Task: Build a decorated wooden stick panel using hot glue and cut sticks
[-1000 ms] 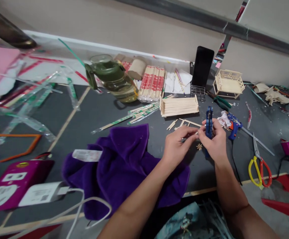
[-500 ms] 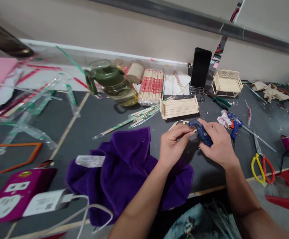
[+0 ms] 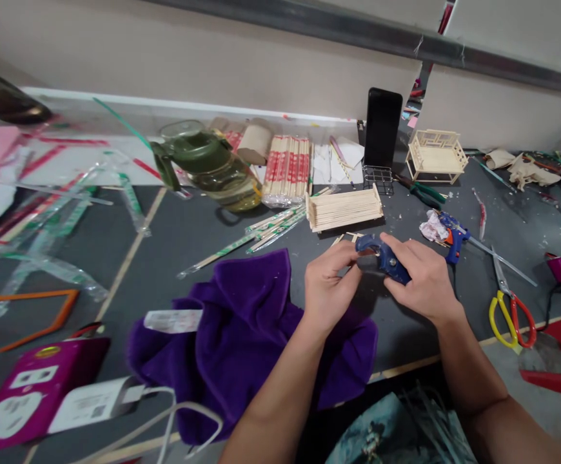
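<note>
My right hand (image 3: 423, 278) is wrapped round a dark blue hand tool with a hooked jaw (image 3: 394, 264), which looks like a small cutter. At the jaw, my left hand (image 3: 329, 291) pinches a thin wooden stick, mostly hidden by the fingers and the tool. Just behind my hands a small bench-like model of wooden sticks (image 3: 345, 210) stands on the dark table. A few short stick pieces (image 3: 354, 236) lie between it and my fingers. A crumpled purple towel (image 3: 246, 341) spreads under and left of my left forearm.
Scissors (image 3: 507, 303), a blue glue gun (image 3: 454, 237) and green-handled pliers (image 3: 425, 193) lie on the right. Behind stand a finished-looking stick chair (image 3: 436, 158), a phone (image 3: 382, 129), chopstick packs (image 3: 286, 169) and a pitcher (image 3: 213, 167). A magenta power socket (image 3: 33, 386) sits front left.
My left hand has shifted slightly left, and the tool's hooked jaw has swung left with it, opening a wider gap in the tool. The view has turned slightly.
</note>
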A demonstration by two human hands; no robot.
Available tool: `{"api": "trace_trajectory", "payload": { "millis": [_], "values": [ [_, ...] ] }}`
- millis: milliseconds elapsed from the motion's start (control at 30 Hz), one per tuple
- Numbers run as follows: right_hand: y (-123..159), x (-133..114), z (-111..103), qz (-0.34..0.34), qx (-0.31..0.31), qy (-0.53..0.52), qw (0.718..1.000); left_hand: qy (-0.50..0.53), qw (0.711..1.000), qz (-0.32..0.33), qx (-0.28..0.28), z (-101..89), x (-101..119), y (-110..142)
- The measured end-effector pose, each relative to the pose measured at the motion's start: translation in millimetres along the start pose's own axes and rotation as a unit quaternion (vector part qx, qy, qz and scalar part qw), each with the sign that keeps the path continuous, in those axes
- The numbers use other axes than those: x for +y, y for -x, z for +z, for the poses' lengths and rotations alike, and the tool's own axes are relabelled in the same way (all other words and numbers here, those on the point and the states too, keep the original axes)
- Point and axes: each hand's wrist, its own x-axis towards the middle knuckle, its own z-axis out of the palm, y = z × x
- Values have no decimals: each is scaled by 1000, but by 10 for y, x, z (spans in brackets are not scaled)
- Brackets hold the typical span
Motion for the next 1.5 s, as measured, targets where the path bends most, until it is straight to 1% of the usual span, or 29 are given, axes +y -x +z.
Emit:
{"api": "trace_trajectory", "payload": {
  "millis": [267,467,667,800,933,1033,1167,1300,1400,1500],
  "values": [
    [20,8,46,4,-2,-3,1000,-38,999,11,-5,-30,10,-3],
    [76,20,91,17,-2,-2,1000,-64,998,10,-22,-4,15,22],
    [134,23,129,50,-32,-33,998,-74,996,9,-53,13,32,6],
    [222,35,232,91,-60,-48,993,-84,992,-29,-94,5,16,8],
    [320,41,333,145,-86,-62,984,-122,979,-94,-137,17,-27,42],
    [344,-1,335,189,-103,-51,975,-137,974,-119,-136,50,-39,70],
    [320,-69,303,244,-126,-8,961,-142,975,-118,-127,95,-23,98],
    [287,-28,371,246,-132,-10,960,-148,974,-121,-117,116,-26,122],
    [268,59,416,242,-122,-51,961,-123,976,-137,-115,129,-52,137],
    [254,158,340,258,-62,-117,957,-62,976,-175,-112,142,-86,140]
  ]
}}
